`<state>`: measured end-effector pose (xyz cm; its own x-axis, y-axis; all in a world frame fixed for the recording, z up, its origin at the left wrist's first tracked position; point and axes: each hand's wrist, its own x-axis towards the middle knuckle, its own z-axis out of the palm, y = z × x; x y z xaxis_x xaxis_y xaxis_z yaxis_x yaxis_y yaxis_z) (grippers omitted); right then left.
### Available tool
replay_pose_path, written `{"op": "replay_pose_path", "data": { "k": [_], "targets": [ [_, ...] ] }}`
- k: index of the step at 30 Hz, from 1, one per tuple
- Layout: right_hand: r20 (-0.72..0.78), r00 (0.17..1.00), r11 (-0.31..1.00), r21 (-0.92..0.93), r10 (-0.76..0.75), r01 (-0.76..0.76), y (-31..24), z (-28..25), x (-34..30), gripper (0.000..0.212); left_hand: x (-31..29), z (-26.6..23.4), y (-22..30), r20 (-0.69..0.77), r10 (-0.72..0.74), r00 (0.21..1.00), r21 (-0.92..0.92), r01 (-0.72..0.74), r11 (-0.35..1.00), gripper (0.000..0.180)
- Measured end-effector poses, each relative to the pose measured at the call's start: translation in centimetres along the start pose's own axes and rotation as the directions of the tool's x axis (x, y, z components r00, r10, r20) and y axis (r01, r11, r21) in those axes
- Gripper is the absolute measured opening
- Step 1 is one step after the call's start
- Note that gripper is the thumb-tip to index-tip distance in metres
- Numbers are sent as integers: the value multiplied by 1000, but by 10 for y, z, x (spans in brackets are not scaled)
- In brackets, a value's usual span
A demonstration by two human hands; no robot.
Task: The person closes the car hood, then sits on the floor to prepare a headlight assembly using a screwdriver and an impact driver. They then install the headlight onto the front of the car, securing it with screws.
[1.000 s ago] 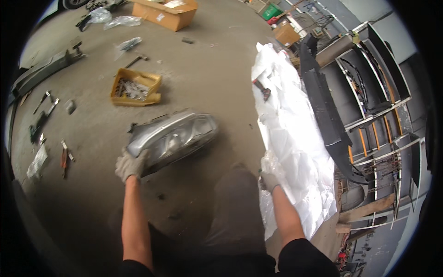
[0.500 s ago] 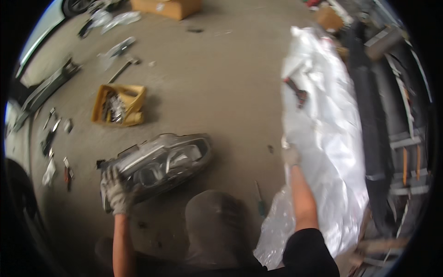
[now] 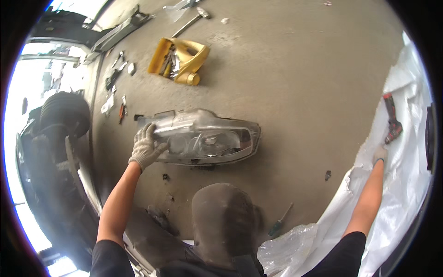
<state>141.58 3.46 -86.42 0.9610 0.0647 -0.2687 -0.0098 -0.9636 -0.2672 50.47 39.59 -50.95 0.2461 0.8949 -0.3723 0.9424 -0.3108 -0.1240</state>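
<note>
A car headlight (image 3: 207,138) with a clear lens lies on the concrete floor in front of me. My left hand (image 3: 146,147), in a pale knit glove, rests on the headlight's left end with its fingers spread. Far to the right, my gloved right hand (image 3: 380,156) reaches over a white plastic sheet (image 3: 401,184). Just beyond its fingertips, a red and black cordless power tool (image 3: 392,119) lies on that sheet. The right fingers are small and blend with the white sheet, so their closing cannot be made out.
A cut yellow jug (image 3: 200,51) holds metal tools, with a hammer (image 3: 191,21) behind it. Pliers (image 3: 122,111) and other hand tools lie at left, near a dark car part with ribbed bellows (image 3: 64,113). A screwdriver (image 3: 280,221) lies by my right knee.
The view has swung, shifting the headlight right and up in the picture. My right hand has come closer to the power tool. My left hand stays at the headlight's left end.
</note>
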Motion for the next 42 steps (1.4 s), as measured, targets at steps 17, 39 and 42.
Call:
{"op": "replay_pose_path", "data": {
  "k": [17, 39, 42],
  "targets": [
    [262, 941, 946, 184, 213, -266, 84, -127, -164, 64, -6, 6, -5, 22, -60, 998, 12, 59, 998, 93],
    [466, 881, 772, 588, -78, -242, -85, -111, -322, 34, -15, -3, 37, 65, -337, 939, -231, 343, 911, 87],
    [521, 743, 563, 792, -420, -237, -144, -174, -438, 43, -17, -20, 34, 175, -314, 933, -261, 351, 899, 86]
  ]
}}
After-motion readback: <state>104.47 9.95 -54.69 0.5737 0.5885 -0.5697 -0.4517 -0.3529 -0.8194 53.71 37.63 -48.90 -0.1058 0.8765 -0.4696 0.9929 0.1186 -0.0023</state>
